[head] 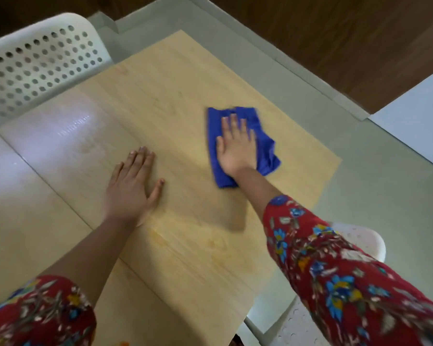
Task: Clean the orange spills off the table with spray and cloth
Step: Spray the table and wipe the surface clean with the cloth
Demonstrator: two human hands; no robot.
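The wiping stage looks well under way. The right hand [236, 148] lies flat, fingers straight and spread, pressing a crumpled blue cloth [266, 152] onto the far right part of the light wood-grain table [185, 78], not far from its right edge. The cloth's outline is slightly blurred, which fits a wiping stroke. The left hand [133, 183] is also open, palm down on the bare tabletop nearer the middle, holding nothing and apparently just bracing. No spray bottle is in view, so the spraying seems to be finished or paused, though that is only a guess. Most of the tabletop around and beyond both hands shows no clear orange marks. A pale sheen on the left side could be glare or dampness; I cannot tell which. A faint yellowish tint shows in the surface nearer the person, below the left wrist, and may be residue or only the wood pattern. At the very bottom edge of the view, on the near part of the table, sits a small orange fleck [122, 343], likely a spill yet to be dealt with. So the far area appears mostly done, while the near strip probably needs a pass. A white perforated chair [35, 66] stands at the far left corner.
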